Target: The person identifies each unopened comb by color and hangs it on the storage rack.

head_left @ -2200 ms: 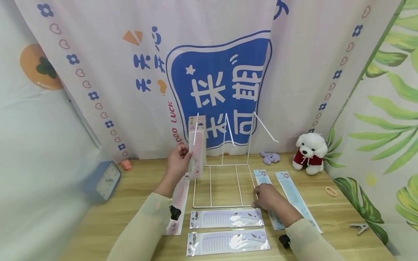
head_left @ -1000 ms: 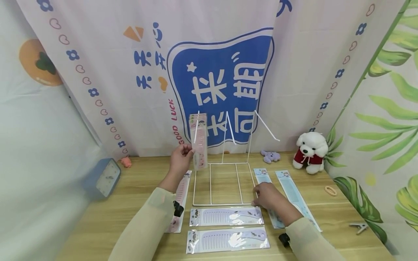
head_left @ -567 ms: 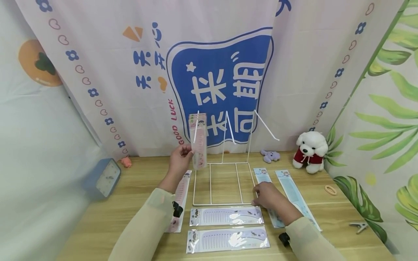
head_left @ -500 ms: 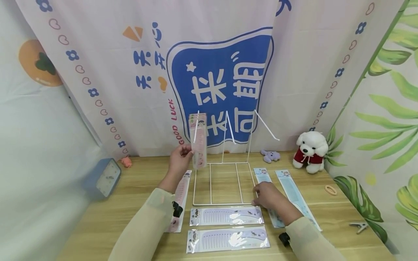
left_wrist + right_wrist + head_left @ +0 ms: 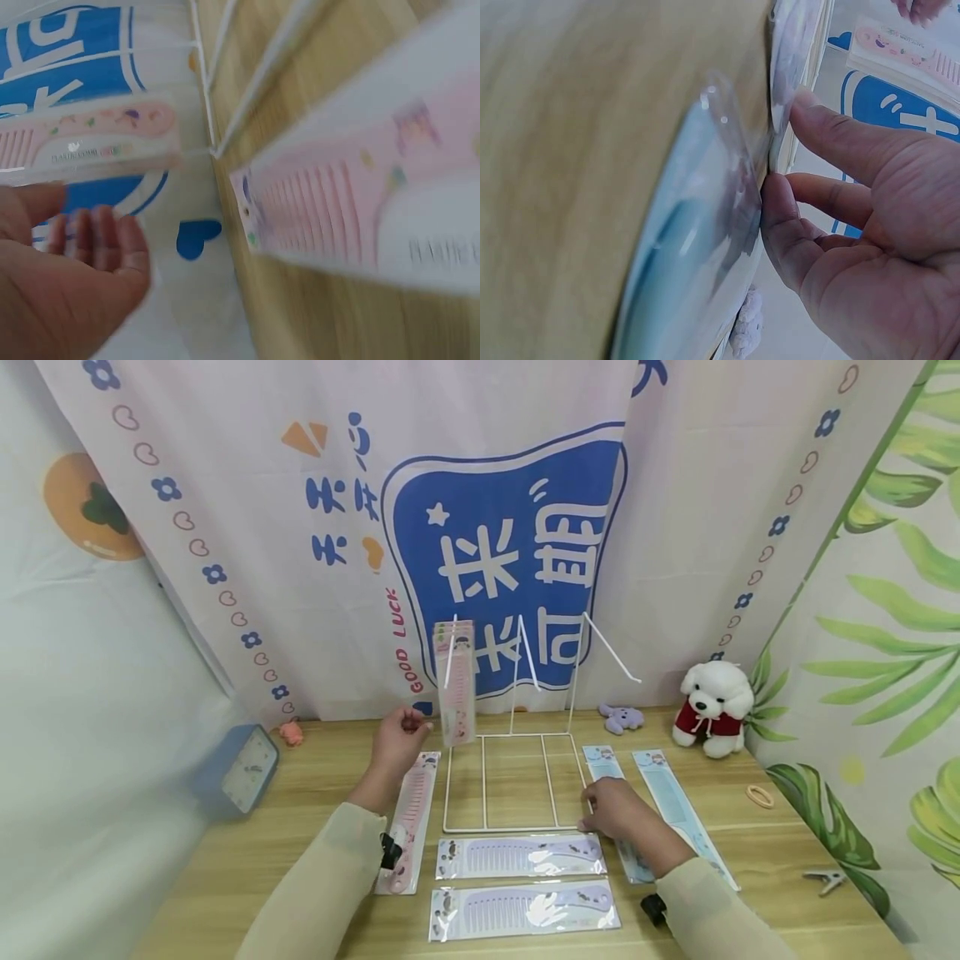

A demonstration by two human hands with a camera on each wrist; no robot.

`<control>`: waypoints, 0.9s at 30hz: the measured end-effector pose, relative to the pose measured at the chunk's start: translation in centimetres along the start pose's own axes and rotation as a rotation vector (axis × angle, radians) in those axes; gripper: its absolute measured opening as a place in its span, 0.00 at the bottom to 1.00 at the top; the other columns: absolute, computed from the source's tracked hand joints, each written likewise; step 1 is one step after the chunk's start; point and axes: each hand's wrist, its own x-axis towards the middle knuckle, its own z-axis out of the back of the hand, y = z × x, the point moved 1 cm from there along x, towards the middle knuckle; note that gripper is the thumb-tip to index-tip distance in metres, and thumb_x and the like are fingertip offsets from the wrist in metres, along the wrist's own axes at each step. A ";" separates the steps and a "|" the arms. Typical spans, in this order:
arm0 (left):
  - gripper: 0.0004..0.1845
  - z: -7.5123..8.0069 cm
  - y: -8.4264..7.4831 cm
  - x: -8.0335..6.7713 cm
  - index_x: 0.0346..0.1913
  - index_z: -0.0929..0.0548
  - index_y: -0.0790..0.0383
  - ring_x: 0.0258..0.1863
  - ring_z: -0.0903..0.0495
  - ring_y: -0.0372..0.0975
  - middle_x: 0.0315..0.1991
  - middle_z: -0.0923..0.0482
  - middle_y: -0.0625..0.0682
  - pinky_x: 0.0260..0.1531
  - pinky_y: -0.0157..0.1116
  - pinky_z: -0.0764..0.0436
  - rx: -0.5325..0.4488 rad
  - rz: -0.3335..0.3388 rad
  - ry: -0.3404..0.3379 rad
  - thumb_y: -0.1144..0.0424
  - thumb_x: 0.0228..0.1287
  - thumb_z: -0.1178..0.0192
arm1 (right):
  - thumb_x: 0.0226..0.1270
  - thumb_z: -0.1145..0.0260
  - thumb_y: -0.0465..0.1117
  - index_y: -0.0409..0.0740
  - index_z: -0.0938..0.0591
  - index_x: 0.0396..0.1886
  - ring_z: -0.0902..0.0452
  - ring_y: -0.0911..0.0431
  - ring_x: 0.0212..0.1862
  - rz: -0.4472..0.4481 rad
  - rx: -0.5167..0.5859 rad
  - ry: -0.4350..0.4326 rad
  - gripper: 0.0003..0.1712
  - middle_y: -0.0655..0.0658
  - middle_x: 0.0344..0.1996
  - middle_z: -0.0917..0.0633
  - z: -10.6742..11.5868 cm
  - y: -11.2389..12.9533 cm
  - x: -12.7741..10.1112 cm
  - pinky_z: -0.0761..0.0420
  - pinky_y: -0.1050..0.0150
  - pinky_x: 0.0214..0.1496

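My left hand [image 5: 400, 739] is apart from the pink combs in clear packets [image 5: 455, 693], which hang stacked on the left hook of the white wire rack [image 5: 513, 831]. Its fingers are loosely curled with nothing between them; in the left wrist view they lie beside the hanging comb packet [image 5: 97, 139]. Another packaged pink comb [image 5: 411, 822] lies on the table under the left forearm. My right hand [image 5: 615, 810] pinches the front right corner of the rack's base, thumb and fingertips at the wire in the right wrist view, over a packaged blue comb [image 5: 636, 864].
Two packaged purple combs [image 5: 521, 857] lie in front of the rack. A second blue comb [image 5: 678, 810] is at right. The middle hook [image 5: 529, 656] and right hook [image 5: 613, 649] are bare. A clock [image 5: 243, 772], plush dog [image 5: 712, 710] and clip [image 5: 825, 882] stand around.
My left hand has let go of the pink comb packet and drawn back down and left; the packet stays hanging on the left hook. The right hand has kept its place at the rack.
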 end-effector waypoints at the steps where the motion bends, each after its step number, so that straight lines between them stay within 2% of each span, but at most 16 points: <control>1: 0.18 0.2 0.3 -0.2 0.62 0.20 0.69 0.60 0.18 0.55 0.59 0.17 0.65 0.65 0.51 0.15 0.066 0.019 0.018 0.66 0.74 0.33 | 0.65 0.16 0.45 0.35 0.11 0.57 0.21 0.52 0.43 -0.001 0.004 0.000 0.26 0.46 0.41 0.13 0.0 0.0 0.0 0.16 0.49 0.52; 5: 0.29 1.0 1.3 -1.5 0.70 0.24 0.70 0.66 0.20 0.61 0.66 0.21 0.68 0.67 0.58 0.17 0.277 0.120 0.150 0.62 0.71 0.28 | 0.65 0.16 0.45 0.35 0.11 0.57 0.21 0.52 0.43 -0.005 0.009 0.002 0.26 0.46 0.40 0.13 -0.1 0.0 0.0 0.16 0.49 0.52; 7: 0.34 1.2 1.7 -2.3 0.72 0.27 0.71 0.67 0.21 0.63 0.69 0.23 0.70 0.68 0.61 0.19 0.364 0.144 0.208 0.60 0.69 0.26 | 0.65 0.16 0.45 0.35 0.11 0.57 0.21 0.52 0.44 -0.007 0.012 0.005 0.27 0.45 0.41 0.13 -0.1 0.0 0.0 0.15 0.49 0.53; 9: 0.40 1.2 2.1 -3.3 0.73 0.29 0.72 0.66 0.21 0.64 0.68 0.24 0.72 0.68 0.63 0.20 0.439 0.149 0.238 0.58 0.66 0.23 | 0.65 0.16 0.45 0.35 0.11 0.58 0.20 0.52 0.44 -0.003 0.009 0.008 0.27 0.44 0.43 0.12 0.0 0.0 0.0 0.14 0.48 0.55; 13: 0.48 0.9 2.7 -5.3 0.73 0.33 0.79 0.57 0.19 0.63 0.61 0.25 0.75 0.63 0.63 0.17 0.549 0.127 0.234 0.58 0.58 0.19 | 0.65 0.16 0.44 0.34 0.12 0.60 0.19 0.51 0.45 0.002 0.006 0.012 0.28 0.42 0.45 0.11 0.1 -0.2 0.0 0.13 0.47 0.57; 17: 0.51 0.5 3.5 -7.0 0.70 0.34 0.83 0.48 0.20 0.58 0.53 0.25 0.74 0.56 0.60 0.14 0.628 0.096 0.208 0.57 0.54 0.16 | 0.65 0.16 0.45 0.35 0.12 0.60 0.18 0.51 0.46 -0.002 0.001 0.011 0.28 0.43 0.46 0.11 0.2 -0.2 0.1 0.13 0.47 0.57; 22: 0.54 0.4 4.1 -8.2 0.73 0.37 0.86 0.50 0.20 0.59 0.52 0.24 0.76 0.55 0.59 0.13 0.681 0.092 0.184 0.59 0.54 0.16 | 0.65 0.17 0.44 0.35 0.11 0.59 0.20 0.52 0.43 -0.003 0.003 0.013 0.27 0.44 0.44 0.12 0.2 -0.1 0.1 0.13 0.48 0.54; 27: 0.55 1.6 4.5 -8.4 0.76 0.42 0.87 0.53 0.18 0.67 0.54 0.23 0.80 0.55 0.63 0.14 0.704 0.129 0.190 0.64 0.57 0.20 | 0.65 0.17 0.44 0.34 0.11 0.59 0.20 0.52 0.43 0.000 0.010 0.011 0.28 0.44 0.43 0.12 0.0 0.0 0.1 0.14 0.49 0.53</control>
